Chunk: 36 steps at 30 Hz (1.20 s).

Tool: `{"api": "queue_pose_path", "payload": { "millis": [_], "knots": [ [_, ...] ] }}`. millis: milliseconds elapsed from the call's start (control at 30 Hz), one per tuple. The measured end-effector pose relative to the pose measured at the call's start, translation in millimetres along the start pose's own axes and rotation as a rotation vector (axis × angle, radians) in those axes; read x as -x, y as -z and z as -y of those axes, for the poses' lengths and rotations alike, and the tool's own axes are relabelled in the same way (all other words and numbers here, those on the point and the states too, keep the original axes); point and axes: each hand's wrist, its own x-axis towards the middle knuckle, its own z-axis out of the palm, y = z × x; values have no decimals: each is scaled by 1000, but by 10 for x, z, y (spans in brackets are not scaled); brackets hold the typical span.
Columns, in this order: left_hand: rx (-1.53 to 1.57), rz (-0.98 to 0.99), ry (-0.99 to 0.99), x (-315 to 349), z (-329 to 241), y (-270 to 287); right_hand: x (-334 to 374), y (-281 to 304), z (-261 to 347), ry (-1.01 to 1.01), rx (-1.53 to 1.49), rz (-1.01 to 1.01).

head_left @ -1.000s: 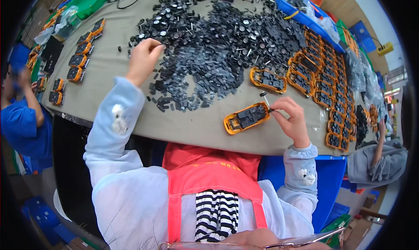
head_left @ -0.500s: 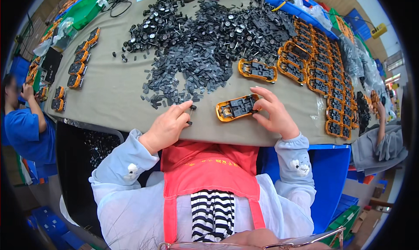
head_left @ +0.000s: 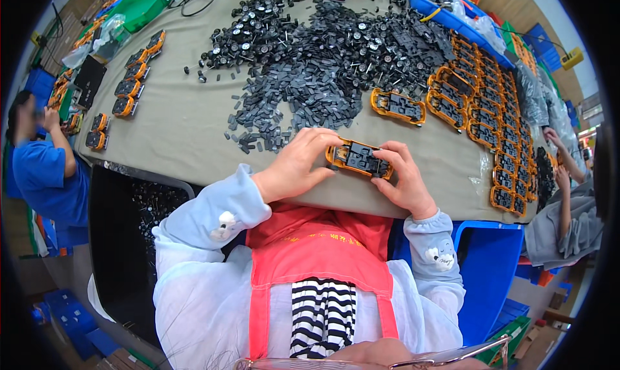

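An orange toy car (head_left: 359,158) lies upside down in front of me, its black underside facing up. My right hand (head_left: 405,176) grips its right end between thumb and fingers. At the car's left end, my left hand (head_left: 302,162) closes with its index finger on the far side and its thumb on the near side. A dark wheel shows by the left thumb tip; the rest of that axle is hidden by the fingers. Beyond the hands lies a heap of small black flat pieces (head_left: 316,99). Another upturned orange car (head_left: 398,107) rests farther back.
Wheel axles (head_left: 242,37) are piled at the back, black chassis parts (head_left: 420,44) beside them. Rows of upturned cars (head_left: 491,121) stand at right, several cars (head_left: 129,89) at left. A black bin (head_left: 123,228) sits lower left. Co-workers sit on both sides.
My left hand has moved right, carrying a wheel axle from the table to the car's left end. The car has turned slightly, and the right hand keeps its hold. The whole view has shifted a little.
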Motion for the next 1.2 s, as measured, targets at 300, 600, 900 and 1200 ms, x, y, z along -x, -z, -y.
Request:
{"api": "queue_pose_path", "payload": {
  "millis": [300,600,900,1200],
  "knots": [
    [-83,193,56,-186,49,-39,-56,-34,44,20,-21,8],
    [-74,280,-14,-91,220,155,-45,-52,18,22,-13,14],
    [-68,330,-38,-174,264,209,-87,-12,7,-6,-38,56],
    [-70,231,-87,-181,256,-7,-99,28,112,-43,58,104]
  ]
}}
